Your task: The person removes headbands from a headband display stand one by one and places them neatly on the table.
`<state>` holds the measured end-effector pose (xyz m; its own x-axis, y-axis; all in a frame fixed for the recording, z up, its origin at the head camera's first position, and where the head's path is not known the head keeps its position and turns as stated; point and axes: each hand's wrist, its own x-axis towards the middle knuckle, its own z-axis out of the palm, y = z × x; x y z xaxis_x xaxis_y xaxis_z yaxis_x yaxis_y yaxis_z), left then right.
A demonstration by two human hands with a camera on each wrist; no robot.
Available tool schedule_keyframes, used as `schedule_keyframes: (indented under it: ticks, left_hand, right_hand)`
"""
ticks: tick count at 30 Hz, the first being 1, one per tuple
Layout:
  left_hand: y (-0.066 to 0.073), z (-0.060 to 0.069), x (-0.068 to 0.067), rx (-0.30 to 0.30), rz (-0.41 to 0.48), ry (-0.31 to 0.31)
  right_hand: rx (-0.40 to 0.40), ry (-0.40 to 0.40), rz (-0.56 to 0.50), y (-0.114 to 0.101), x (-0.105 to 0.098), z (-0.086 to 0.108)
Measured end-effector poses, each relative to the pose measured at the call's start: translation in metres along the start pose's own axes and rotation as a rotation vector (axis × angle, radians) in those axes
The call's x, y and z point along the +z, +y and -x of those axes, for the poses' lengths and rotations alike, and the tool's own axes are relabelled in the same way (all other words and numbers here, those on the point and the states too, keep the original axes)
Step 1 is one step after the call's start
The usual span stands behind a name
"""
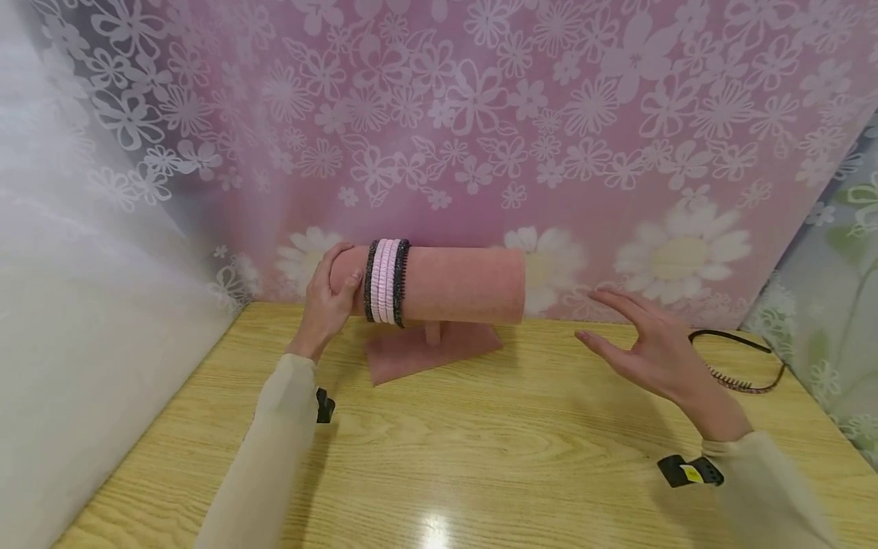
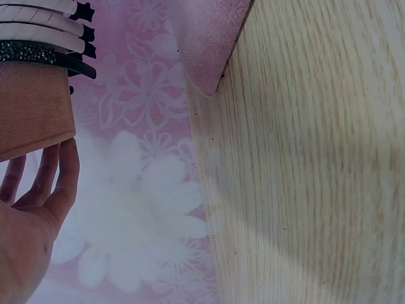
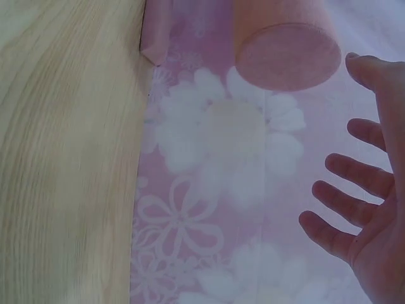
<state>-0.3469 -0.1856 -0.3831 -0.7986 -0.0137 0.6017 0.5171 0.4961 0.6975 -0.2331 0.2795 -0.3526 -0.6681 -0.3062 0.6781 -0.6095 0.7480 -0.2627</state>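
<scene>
A pink headband display stand (image 1: 466, 284), a padded roll on a post and flat base, stands near the back of the table. Around the left part of its roll sit several headbands (image 1: 386, 282), pale pink ones between glittery black ones. My left hand (image 1: 328, 301) grips the roll's left end, thumb in front; in the left wrist view its fingers (image 2: 65, 183) touch the rim. Off to the right of the roll, my right hand (image 1: 655, 347) hangs in the air, fingers spread and holding nothing. The roll's bare right end (image 3: 289, 58) faces it in the right wrist view.
A thin dark headband (image 1: 744, 339) with teeth lies at the table's right, behind my right wrist. The wood-grain table (image 1: 439, 442) meets a pink flowered curtain (image 1: 446, 114) at the back. White cloth (image 1: 103, 305) hangs on the left.
</scene>
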Motion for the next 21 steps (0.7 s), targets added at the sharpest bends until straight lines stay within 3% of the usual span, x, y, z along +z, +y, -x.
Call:
schedule_keyframes:
  ticks: [16, 21]
  left_hand:
    - [0.000, 0.000, 0.000, -0.002, 0.003, 0.003]
    - [0.000, 0.000, 0.000, -0.003, -0.001, 0.001]
  right_hand:
    - [-0.101, 0.083, -0.066, -0.021, 0.026, -0.021]
    - [-0.121, 0.077, -0.075, -0.029, 0.032, -0.031]
